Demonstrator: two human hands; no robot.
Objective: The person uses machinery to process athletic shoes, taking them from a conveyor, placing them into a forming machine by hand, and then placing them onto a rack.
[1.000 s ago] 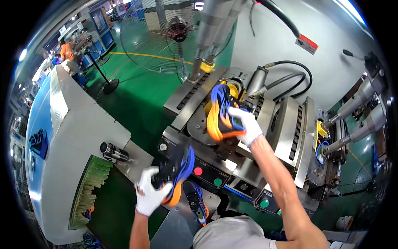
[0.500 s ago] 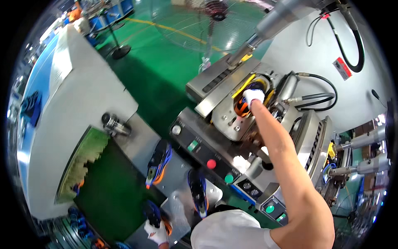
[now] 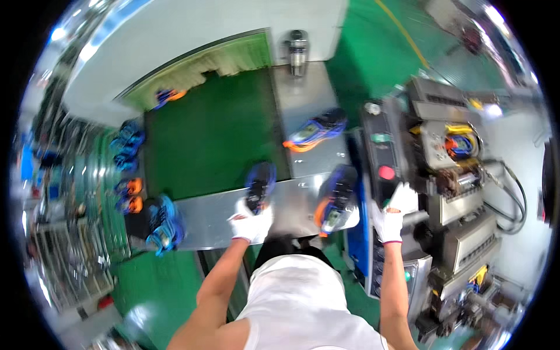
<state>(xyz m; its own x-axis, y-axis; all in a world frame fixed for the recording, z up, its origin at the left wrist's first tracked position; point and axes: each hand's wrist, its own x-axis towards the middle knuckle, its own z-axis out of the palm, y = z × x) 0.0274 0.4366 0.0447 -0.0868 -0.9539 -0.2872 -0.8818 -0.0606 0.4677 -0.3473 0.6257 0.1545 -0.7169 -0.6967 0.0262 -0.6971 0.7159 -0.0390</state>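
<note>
My left hand (image 3: 251,220), in a white glove, grips the heel of a dark blue shoe (image 3: 260,184) lying at the near edge of the green conveyor belt (image 3: 213,131). My right hand (image 3: 392,213), also gloved, rests on the front panel of the press machine (image 3: 408,169), just below a red button (image 3: 386,172), and holds nothing. A blue and orange shoe (image 3: 335,198) lies on the metal shelf (image 3: 204,216) between my hands. Another such shoe (image 3: 315,131) sits on the metal side table (image 3: 303,93). A shoe (image 3: 461,144) is clamped in the machine's mould.
A blue shoe (image 3: 163,224) lies at the shelf's left end. More shoes (image 3: 125,169) sit on racks to the left, and one (image 3: 166,94) lies at the tunnel mouth at the belt's far end. Hoses and green buttons crowd the machine on the right.
The view has swung left toward the conveyor. My right hand has left the shoe in the mould and dropped to the control panel. My left hand has set its shoe at the belt's edge.
</note>
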